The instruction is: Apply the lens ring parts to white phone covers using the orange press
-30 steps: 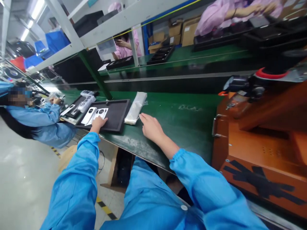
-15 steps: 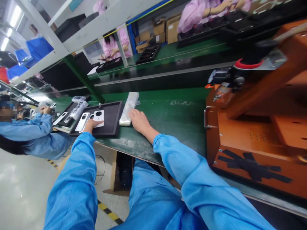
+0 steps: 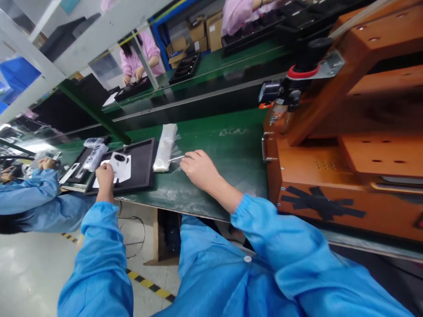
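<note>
My left hand (image 3: 105,177) is closed on a white phone back cover (image 3: 116,166) with a black round camera area, lifted at a tilt over a black tray (image 3: 142,169). Other white covers (image 3: 125,173) lie beneath it in the tray, partly hidden by the hand. To the right of the tray lies a stack of clear plastic sleeves (image 3: 165,147) on the green bench. My right hand (image 3: 202,171) pinches the edge of one thin clear sleeve (image 3: 177,158), drawn out to the right of the stack.
An orange machine (image 3: 307,176) with a black and red regulator (image 3: 302,72) stands at the right of the green bench (image 3: 228,145). Plastic-wrapped parts (image 3: 95,156) lie left of the tray. A co-worker's blue sleeve (image 3: 42,185) is at far left; people in pink work across the bench.
My left hand has lifted a white cover from the tray and tilted it. My right hand has moved off the stack to the right, pulling a sleeve edge. The camera view has shifted.
</note>
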A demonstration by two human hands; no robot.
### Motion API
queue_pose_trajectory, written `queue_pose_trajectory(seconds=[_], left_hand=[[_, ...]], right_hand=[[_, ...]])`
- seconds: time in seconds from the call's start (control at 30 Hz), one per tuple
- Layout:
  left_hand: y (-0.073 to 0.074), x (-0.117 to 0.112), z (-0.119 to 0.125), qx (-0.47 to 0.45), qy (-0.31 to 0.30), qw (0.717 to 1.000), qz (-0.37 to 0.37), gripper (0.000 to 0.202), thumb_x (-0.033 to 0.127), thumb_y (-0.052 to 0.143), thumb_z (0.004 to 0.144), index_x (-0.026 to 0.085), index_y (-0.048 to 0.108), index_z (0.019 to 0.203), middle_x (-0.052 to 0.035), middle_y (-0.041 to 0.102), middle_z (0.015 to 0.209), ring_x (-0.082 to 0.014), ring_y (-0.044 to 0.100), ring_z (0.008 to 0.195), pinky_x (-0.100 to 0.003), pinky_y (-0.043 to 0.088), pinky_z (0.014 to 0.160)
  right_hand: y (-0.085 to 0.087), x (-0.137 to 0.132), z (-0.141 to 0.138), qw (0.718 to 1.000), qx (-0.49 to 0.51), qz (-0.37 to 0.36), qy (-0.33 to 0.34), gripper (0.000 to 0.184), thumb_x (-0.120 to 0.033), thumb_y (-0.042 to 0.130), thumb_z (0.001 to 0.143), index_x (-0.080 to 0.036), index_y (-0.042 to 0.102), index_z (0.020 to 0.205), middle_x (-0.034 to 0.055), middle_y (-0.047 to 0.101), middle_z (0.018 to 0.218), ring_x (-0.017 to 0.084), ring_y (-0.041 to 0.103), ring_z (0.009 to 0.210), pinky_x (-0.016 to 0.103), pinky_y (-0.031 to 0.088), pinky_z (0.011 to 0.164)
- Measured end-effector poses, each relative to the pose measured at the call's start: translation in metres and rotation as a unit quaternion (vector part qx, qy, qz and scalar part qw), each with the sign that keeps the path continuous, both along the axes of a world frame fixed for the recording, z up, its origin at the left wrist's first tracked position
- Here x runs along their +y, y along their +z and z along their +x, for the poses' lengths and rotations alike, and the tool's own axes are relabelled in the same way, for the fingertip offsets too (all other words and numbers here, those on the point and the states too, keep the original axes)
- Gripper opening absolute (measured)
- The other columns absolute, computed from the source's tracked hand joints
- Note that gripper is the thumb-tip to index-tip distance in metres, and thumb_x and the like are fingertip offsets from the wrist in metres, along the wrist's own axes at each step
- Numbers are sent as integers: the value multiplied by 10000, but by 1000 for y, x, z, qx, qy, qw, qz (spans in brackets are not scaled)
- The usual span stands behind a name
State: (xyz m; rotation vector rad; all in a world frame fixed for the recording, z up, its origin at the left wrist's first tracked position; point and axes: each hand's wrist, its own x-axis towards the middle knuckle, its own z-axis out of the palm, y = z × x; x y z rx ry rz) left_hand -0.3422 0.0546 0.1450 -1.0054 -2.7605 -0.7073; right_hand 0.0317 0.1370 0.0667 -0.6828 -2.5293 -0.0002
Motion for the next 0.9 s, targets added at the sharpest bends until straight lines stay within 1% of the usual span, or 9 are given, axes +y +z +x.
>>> queue_pose_trajectory(seconds=[0.13,0.27,0.37,0.53,0.63,0.7,0.77,0.83,0.9], left_hand=[[-33,0,65,-138,-102,980,99,315,266,615,1009,159,686,1296,-25,730,920,-132,659,652,-241,567,582],[-89,0,170,-304,-250,906,154,533,272,730,874,254,645,1399,3,713,876,-123,644,609,-212,543,522],[-116,-8,233,-373,-315,860,147,477,300,722,879,250,645,1346,10,677,846,-117,594,546,-212,478,443],[-122,-29,249,-145,-330,932,23,424,314,710,918,232,669,1331,16,629,797,-156,581,632,-294,536,647],[-117,-37,246,20,-346,938,-25,505,364,748,919,197,676,1390,-61,646,893,-288,652,882,-441,561,849],[-117,-38,258,64,-395,916,5,375,383,708,971,190,736,1291,-117,669,1015,-328,653,1002,-490,542,922],[-120,-35,281,50,-497,866,32,254,385,646,1040,215,780,1173,-119,707,1081,-310,660,1054,-492,525,987],[-126,-29,306,13,-600,800,16,259,414,655,1060,251,786,1213,-105,749,1220,-313,648,1205,-502,497,1073],[-132,-22,325,-10,-648,761,-28,343,447,723,1024,282,762,1322,-91,728,1422,-350,560,1400,-545,446,1149]], right_hand=[[-30,-74,88,997,19,26,-65,251,-127,536,1073,-105,779,1136,151,806,1199,280,678,1076,416,476,926],[-56,-121,148,988,-53,-71,-127,305,-63,558,1018,-69,760,1246,211,779,1276,316,707,1195,430,554,963],[-67,-131,166,978,-60,-109,-166,402,-44,508,1031,-82,717,1372,215,725,1420,318,659,1368,441,573,1075],[-80,-138,181,973,-11,-149,-177,540,-29,398,1062,-109,583,1563,196,604,1598,305,529,1547,488,553,1203],[-87,-148,191,974,52,-128,-182,657,5,338,1059,-133,395,1699,210,551,1642,280,514,1563,480,559,1213],[-91,-155,198,972,97,-99,-190,701,17,381,1049,-152,336,1728,218,600,1590,267,589,1497,446,605,1157],[-93,-159,202,968,139,-69,-197,702,18,465,1031,-171,396,1703,194,700,1465,253,686,1378,409,649,1082],[-93,-161,202,962,173,-52,-206,656,-2,525,1020,-193,492,1647,160,762,1358,239,748,1260,386,674,1022],[-89,-159,199,956,191,-52,-218,586,-39,544,1029,-216,566,1587,133,786,1312,229,774,1194,384,680,1005]])
